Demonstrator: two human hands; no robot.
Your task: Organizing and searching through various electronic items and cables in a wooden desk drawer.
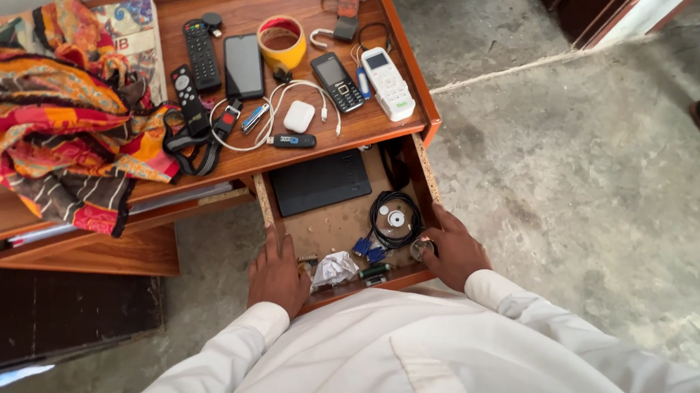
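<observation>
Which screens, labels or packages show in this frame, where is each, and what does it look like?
Smartphone: desk top, beside the black remote; black rectangle, screen dark.
Keypad phone: desk top, right of the yellow tape roll; black, small dark screen.
White remote: near the desk's right edge; small grey display.
Dark flat tablet-like device: back of the open drawer; blank black rectangle.
No packages can be made out.

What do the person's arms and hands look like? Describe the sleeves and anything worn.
Both arms wear long white sleeves ending in plain loose cuffs at the wrists. The left hand and right hand are bare: no gloves, and no rings or watch that I can see.
</observation>
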